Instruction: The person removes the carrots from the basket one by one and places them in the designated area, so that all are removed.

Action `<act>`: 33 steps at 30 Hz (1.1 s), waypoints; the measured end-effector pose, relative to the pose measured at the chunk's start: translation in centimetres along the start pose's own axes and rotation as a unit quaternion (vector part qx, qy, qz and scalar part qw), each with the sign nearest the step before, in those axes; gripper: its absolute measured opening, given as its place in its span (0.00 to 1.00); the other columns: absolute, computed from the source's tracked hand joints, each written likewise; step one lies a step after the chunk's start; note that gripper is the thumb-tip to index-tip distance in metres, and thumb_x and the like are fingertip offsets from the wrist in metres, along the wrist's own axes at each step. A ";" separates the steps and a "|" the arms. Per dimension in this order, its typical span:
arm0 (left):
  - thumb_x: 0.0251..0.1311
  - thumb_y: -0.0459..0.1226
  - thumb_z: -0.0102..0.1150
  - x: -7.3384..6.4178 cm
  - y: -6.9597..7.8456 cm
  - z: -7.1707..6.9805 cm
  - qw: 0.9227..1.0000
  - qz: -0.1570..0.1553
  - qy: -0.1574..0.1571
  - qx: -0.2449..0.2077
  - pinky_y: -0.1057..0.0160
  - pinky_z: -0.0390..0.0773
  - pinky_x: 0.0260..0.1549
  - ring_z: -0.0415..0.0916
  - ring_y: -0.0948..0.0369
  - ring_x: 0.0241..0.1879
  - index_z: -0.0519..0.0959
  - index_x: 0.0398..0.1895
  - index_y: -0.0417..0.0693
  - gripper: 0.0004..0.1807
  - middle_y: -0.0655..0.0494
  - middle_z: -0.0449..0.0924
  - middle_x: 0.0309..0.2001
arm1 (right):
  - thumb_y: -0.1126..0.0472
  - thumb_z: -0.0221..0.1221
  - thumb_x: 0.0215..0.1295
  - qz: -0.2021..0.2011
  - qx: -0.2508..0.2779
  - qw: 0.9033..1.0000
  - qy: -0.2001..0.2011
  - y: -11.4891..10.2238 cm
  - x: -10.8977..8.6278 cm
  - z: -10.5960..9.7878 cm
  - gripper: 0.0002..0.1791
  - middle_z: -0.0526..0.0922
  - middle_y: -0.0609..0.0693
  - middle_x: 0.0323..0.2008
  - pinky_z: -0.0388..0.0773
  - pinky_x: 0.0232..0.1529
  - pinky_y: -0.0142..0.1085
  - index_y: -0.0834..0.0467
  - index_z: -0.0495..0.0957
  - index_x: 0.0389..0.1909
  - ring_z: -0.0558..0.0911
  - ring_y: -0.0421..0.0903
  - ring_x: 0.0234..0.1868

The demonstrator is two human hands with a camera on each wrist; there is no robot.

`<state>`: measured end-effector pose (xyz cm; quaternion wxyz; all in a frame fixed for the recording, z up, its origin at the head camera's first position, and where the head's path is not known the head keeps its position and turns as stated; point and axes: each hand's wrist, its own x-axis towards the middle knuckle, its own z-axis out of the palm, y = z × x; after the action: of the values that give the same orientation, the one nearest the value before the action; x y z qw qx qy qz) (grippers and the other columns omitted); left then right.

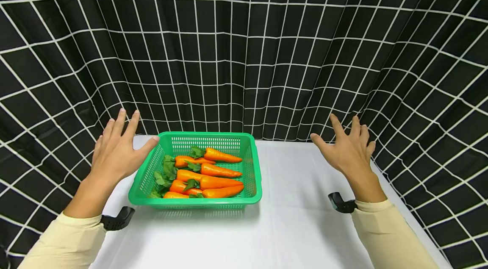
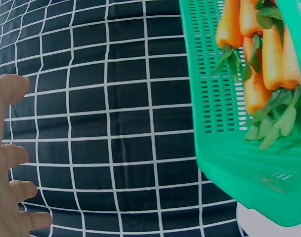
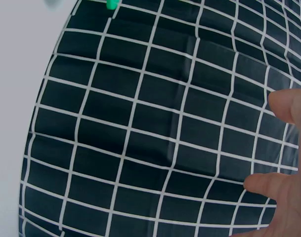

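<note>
Both hands are raised with fingers spread, and neither holds anything. My left hand (image 1: 116, 154) is beside the left end of a green plastic basket (image 1: 254, 167), its thumb overlapping the rim in the head view. Several orange carrots (image 1: 219, 170) with leafy green tops (image 1: 167, 167) lie in the basket, mostly with their tips toward the right. In the left wrist view, the basket (image 2: 204, 98) stands to the right of the left hand (image 2: 7, 158). Well right of the basket, my right hand (image 1: 348, 150) hovers over the white table. The right wrist view shows its fingers (image 3: 264, 185) apart.
A white cloth covers the table (image 1: 289, 218), and shadows of the arms fall on it. Black curtain (image 1: 282, 48) with a white grid rises behind the table and along both sides. Each wrist wears a black camera band (image 1: 118, 219).
</note>
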<state>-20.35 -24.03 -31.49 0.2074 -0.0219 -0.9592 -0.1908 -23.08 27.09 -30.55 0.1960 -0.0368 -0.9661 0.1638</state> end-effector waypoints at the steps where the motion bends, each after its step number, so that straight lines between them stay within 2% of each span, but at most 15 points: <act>1: 0.64 0.64 0.43 -0.1 -0.1 0.1 1.000 -0.001 0.000 -0.001 0.28 0.37 0.60 0.29 0.40 0.72 0.42 0.78 0.56 0.46 0.47 0.29 0.77 | 0.24 0.44 0.59 -0.002 0.001 1.000 0.001 0.0 0.0 0.0 0.50 0.33 0.69 0.73 0.36 0.55 0.75 0.46 0.49 0.77 0.34 0.73 0.70; 10: 0.64 0.63 0.45 -1.4 -1.0 0.9 1.000 -0.011 -0.006 -0.011 0.25 0.44 0.56 0.30 0.40 0.72 0.42 0.78 0.54 0.47 0.48 0.29 0.77 | 0.24 0.45 0.59 -0.008 -0.008 1.000 0.006 0.0 -0.5 0.1 0.50 0.34 0.69 0.73 0.37 0.55 0.75 0.45 0.49 0.77 0.36 0.72 0.70; 18: 0.64 0.62 0.46 -2.3 -1.8 2.0 1.000 -0.014 -0.009 -0.014 0.24 0.50 0.51 0.33 0.37 0.72 0.43 0.78 0.54 0.46 0.46 0.31 0.77 | 0.24 0.46 0.59 -0.012 -0.014 1.000 0.015 0.2 -0.8 0.2 0.49 0.36 0.70 0.73 0.39 0.54 0.75 0.48 0.53 0.76 0.38 0.73 0.69; 28: 0.64 0.61 0.48 -3.6 -3.1 3.6 0.999 -0.019 -0.015 -0.026 0.22 0.50 0.49 0.38 0.35 0.70 0.44 0.78 0.55 0.46 0.47 0.32 0.77 | 0.25 0.47 0.59 -0.015 -0.014 1.000 0.018 0.4 -0.9 0.4 0.48 0.37 0.70 0.72 0.40 0.54 0.75 0.48 0.54 0.75 0.38 0.74 0.69; 33: 0.64 0.60 0.50 -4.1 -3.5 4.5 0.999 -0.011 -0.011 -0.036 0.22 0.50 0.49 0.40 0.34 0.69 0.45 0.78 0.54 0.46 0.47 0.34 0.77 | 0.25 0.47 0.59 -0.016 -0.011 1.000 0.016 0.5 -1.0 0.5 0.48 0.37 0.70 0.72 0.40 0.54 0.75 0.47 0.54 0.75 0.39 0.74 0.69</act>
<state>-18.75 -25.46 -38.16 0.1942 -0.0206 -0.9539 -0.2277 -22.36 27.30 -31.51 0.2133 -0.0263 -0.9651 0.1497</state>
